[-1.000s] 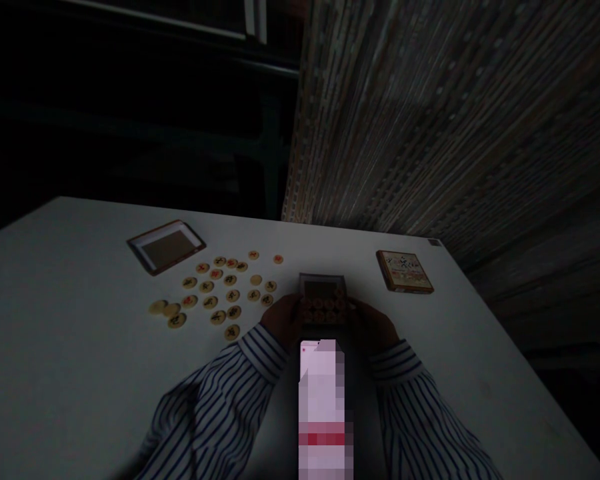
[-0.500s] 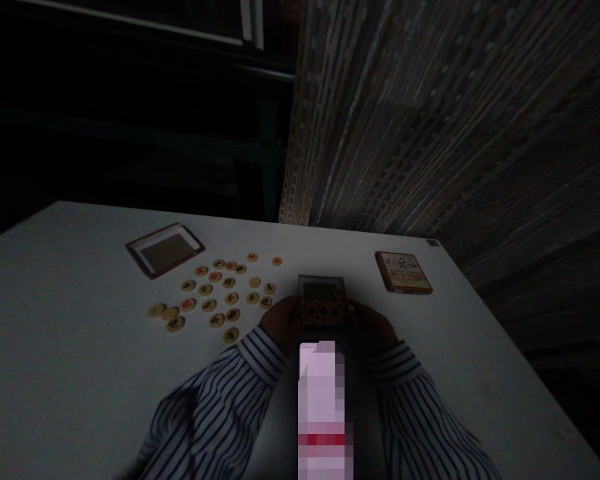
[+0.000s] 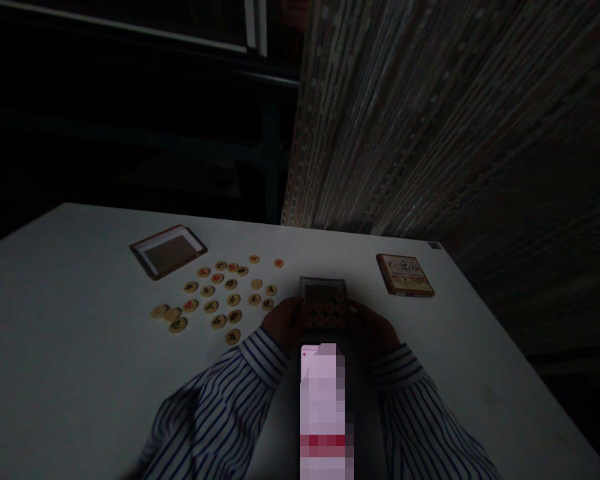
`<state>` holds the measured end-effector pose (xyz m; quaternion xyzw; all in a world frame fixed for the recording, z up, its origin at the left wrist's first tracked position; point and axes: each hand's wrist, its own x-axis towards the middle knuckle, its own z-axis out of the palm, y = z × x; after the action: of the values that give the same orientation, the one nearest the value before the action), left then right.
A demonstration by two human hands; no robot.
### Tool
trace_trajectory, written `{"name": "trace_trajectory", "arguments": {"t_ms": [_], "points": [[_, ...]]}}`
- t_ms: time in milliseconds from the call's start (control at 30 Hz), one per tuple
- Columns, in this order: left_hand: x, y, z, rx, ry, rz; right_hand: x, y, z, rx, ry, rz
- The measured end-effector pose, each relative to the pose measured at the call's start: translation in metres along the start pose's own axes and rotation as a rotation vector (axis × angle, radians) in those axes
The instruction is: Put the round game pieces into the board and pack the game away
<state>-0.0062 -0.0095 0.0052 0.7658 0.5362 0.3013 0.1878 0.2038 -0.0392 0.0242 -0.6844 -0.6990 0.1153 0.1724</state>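
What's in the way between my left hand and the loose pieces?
Nothing visible. The left hand is at the left side of the box; the loose pieces lie on the table to the hand's left, the nearest close by.

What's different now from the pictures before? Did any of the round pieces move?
Nothing visibly moved; only the camera view shifted slightly. The left hand and right hand still hold the part-filled box. The loose round pieces, open tray and flat picture-topped item stayed put.
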Motion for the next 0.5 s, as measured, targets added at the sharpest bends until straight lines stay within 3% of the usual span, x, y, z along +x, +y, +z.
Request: {"name": "trace_trajectory", "arguments": {"t_ms": [333,500], "points": [[-0.0002,0.0008,-0.0022,-0.003,-0.01,-0.001,-0.0003,0.0005,-0.0005,-0.004,0.008,-0.007],[-0.0006,0.0039,-0.0028,-0.038,0.046,-0.012,0.0004,0.0031,0.0016,0.004,0.024,0.034]]}}
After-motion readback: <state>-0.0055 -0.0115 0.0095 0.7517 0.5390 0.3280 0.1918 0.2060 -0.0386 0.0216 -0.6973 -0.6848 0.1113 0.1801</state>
